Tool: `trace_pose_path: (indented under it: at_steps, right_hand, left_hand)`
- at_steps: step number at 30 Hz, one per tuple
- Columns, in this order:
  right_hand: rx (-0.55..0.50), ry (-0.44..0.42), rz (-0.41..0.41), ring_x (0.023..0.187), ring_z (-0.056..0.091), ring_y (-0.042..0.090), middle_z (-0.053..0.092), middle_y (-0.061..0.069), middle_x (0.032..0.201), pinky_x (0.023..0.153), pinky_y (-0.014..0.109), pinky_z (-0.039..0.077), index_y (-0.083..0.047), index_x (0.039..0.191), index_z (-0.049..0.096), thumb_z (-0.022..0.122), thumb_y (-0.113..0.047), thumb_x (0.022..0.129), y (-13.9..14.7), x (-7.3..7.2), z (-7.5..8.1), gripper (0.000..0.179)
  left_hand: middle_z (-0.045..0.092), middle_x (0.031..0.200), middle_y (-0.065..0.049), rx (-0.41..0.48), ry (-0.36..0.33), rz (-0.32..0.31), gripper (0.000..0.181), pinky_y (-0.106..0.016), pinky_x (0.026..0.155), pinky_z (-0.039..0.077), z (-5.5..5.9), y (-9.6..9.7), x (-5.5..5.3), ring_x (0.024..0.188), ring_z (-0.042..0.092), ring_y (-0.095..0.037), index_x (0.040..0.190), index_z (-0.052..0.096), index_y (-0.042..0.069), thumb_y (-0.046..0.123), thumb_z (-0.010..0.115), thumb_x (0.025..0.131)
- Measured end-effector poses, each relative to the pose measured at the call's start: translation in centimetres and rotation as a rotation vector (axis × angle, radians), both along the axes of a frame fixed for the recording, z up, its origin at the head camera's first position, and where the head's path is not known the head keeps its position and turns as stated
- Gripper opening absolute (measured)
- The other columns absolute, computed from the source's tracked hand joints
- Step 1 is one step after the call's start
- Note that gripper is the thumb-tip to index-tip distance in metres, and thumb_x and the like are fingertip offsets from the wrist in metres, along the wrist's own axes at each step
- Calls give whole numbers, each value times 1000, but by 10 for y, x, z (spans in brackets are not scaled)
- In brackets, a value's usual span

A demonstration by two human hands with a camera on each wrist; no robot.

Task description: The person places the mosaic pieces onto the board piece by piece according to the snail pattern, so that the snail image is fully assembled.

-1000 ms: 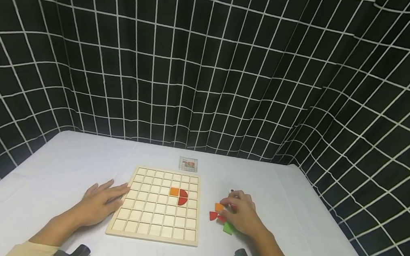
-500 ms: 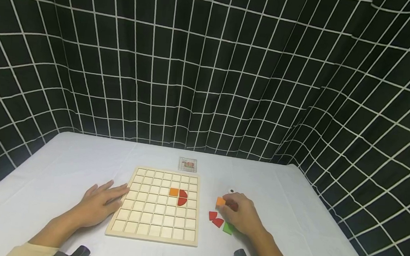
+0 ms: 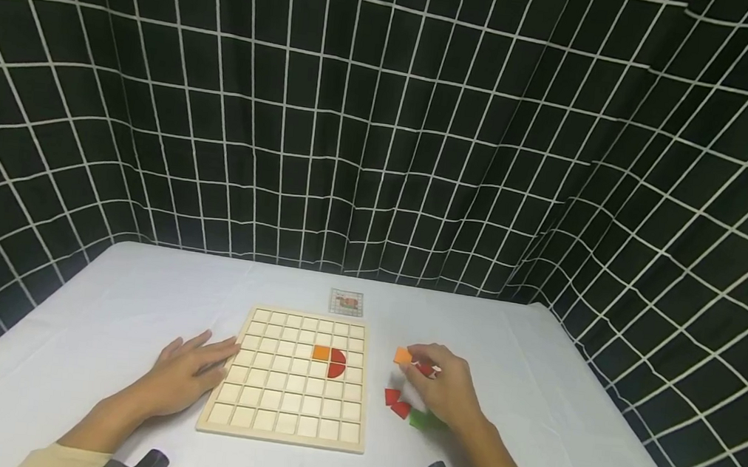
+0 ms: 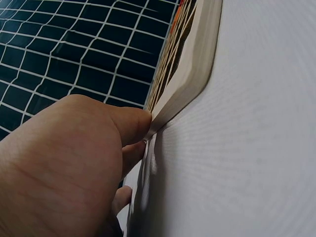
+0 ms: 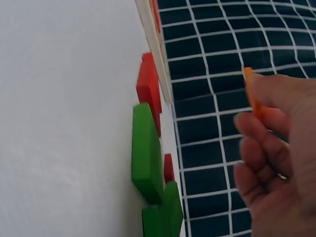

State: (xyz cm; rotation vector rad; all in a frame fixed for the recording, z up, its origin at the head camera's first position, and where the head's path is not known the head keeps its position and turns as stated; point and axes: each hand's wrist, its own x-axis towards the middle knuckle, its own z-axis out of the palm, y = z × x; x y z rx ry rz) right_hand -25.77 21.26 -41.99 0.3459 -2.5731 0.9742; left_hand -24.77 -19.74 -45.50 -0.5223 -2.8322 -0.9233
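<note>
Between thumb and fingers, my right hand [image 3: 450, 388] pinches an orange square tile [image 3: 402, 356], raised off the table right of the wooden grid board [image 3: 274, 379]. The right wrist view shows that tile [image 5: 253, 96] edge-on. Straight fingers of my left hand [image 3: 184, 378] touch the board's left edge; in the left wrist view the thumb meets the board's rim [image 4: 195, 64]. Set in the board are another orange square [image 3: 321, 353] and two red quarter-round pieces [image 3: 336, 370]. Loose red pieces [image 3: 401, 409] and a green piece [image 3: 421, 420] lie below my right hand.
A small picture card [image 3: 346, 302] lies behind the board. Another red piece [image 3: 425, 369] is partly hidden by the right hand. Several green blocks [image 5: 146, 153] show in the right wrist view. A gridded black curtain [image 3: 358, 113] surrounds the white table [image 3: 176, 283].
My right hand has taken hold of the orange tile and lifted it from among the loose pieces. A red piece beside it shifted. The left hand stays at the board's edge.
</note>
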Motion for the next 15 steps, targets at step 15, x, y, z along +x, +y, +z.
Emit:
trace_pose_path:
  at_steps: [15]
  right_hand:
    - [-94,99,178,91,63,14,68,-8,97,78,46,55,-12,104,72,80,-10,79,-39,0,20,26]
  left_hand:
    - [49,142,-8,7,6,-7,38,-66,106,0,-1,0,-1,138,23,-45,132,60,11,25,55,97]
